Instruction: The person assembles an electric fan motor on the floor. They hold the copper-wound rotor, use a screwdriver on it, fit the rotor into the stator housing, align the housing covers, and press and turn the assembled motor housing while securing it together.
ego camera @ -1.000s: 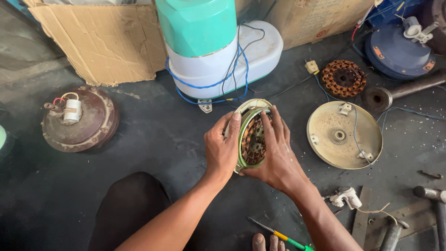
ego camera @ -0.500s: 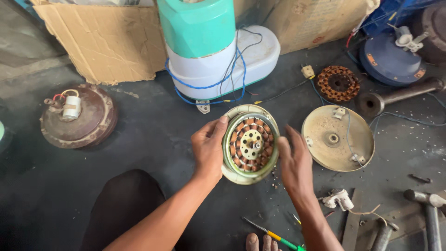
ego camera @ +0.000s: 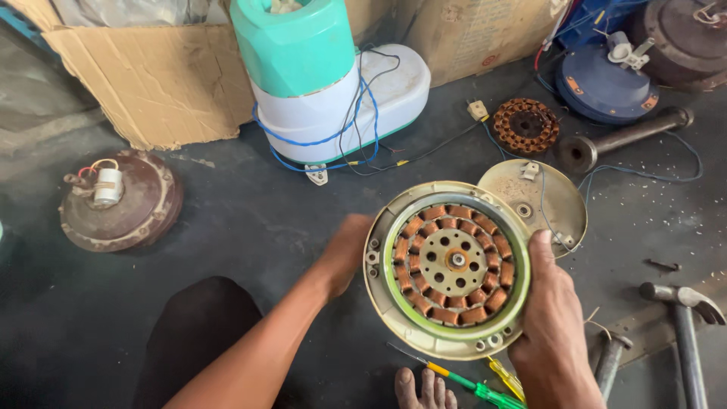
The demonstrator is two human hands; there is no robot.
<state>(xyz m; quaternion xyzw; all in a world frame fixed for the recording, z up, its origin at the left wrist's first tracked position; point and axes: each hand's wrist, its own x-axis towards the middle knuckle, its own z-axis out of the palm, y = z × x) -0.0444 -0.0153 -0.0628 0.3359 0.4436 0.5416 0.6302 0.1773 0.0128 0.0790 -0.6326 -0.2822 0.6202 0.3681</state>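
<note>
I hold a round ceiling-fan motor housing (ego camera: 448,270) face up, showing a ring of copper coils around a pale perforated hub with a centre shaft. My left hand (ego camera: 344,254) grips its left rim from behind. My right hand (ego camera: 551,326) clasps the right and lower rim, thumb on the top face. The housing hovers above the dark floor, close to the camera.
A beige motor cover (ego camera: 547,198) lies just behind the housing. Beyond are a loose copper stator (ego camera: 525,126), a metal rod (ego camera: 625,138), a blue motor (ego camera: 606,79), a white-and-green appliance (ego camera: 318,83), cardboard (ego camera: 151,76), a rusty motor (ego camera: 121,201), a hammer (ego camera: 681,318), a green screwdriver (ego camera: 469,386).
The housing has turned from edge-on to flat, coils facing me, and come closer to the camera and to the right. Both hands shifted to grip its rim.
</note>
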